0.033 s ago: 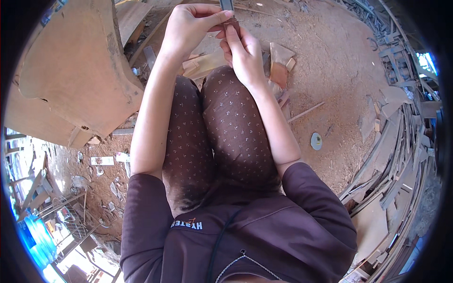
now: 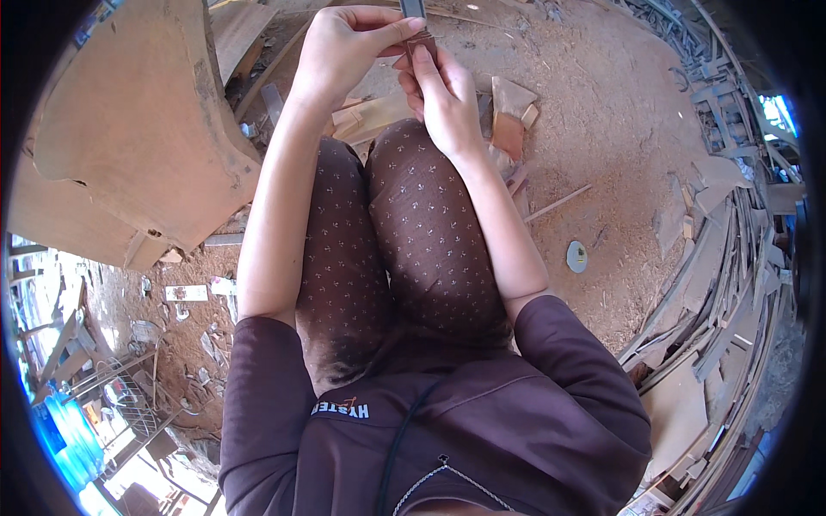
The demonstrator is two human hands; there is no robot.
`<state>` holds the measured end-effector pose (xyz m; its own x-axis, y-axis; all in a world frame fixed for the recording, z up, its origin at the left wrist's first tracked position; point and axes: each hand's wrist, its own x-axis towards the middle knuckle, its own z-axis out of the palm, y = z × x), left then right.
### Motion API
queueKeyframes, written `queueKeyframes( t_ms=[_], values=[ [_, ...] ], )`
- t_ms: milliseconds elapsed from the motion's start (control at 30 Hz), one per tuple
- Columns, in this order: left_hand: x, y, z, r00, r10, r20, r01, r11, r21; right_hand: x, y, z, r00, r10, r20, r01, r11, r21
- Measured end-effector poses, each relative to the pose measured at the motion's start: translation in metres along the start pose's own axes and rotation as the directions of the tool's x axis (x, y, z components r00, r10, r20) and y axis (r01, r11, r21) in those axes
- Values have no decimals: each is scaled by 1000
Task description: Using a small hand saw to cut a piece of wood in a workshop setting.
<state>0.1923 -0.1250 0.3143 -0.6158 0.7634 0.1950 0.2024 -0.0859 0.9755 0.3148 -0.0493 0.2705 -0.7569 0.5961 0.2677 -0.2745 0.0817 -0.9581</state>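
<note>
At the top centre, above my knees, my left hand [image 2: 344,56] and my right hand [image 2: 443,103] are closed on a small brown piece [image 2: 421,39] with a narrow dark grey strip [image 2: 411,9] rising from it past the frame's top edge. My left thumb and fingertips pinch it near the strip. Just below, my right thumb presses on the brown part, its fingers curled behind. The far end of the strip is out of view, and what exactly the piece is, I cannot tell.
Large curved tan boards [image 2: 138,129] lie at left. Wood offcuts [image 2: 508,129] and a small pale disc [image 2: 576,256] sit on the sawdust-covered floor [image 2: 611,129]. Piled slats [image 2: 731,275] line the right side. A blue plastic container [image 2: 64,430] and wire rack [image 2: 125,400] stand lower left.
</note>
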Motion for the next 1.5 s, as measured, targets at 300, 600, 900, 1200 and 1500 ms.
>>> queueKeyframes(
  t_ms=[300, 600, 900, 1200, 1500],
  values=[
    [10, -14, -15, 994, 6, 107, -12, 998, 58, 9, 9, -4, 1000, -17, 9, 17, 999, -33],
    [42, -183, -107, 982, -179, 55, 37, 473, 880, 18, 191, -84, 999, 23, 40, 11, 719, -695],
    [68, -287, -71, 839, -532, 114, 109, 370, 923, -31, 311, -84, 898, 424, -117, -257, 289, -922],
    [66, -317, -87, 871, -487, 63, 169, 418, 893, -11, 332, -34, 819, 573, -12, -211, 282, -936],
    [74, -324, -89, 846, -533, -2, 243, 383, 891, -17, 332, -31, 748, 663, -39, -217, 188, -958]
  ],
)
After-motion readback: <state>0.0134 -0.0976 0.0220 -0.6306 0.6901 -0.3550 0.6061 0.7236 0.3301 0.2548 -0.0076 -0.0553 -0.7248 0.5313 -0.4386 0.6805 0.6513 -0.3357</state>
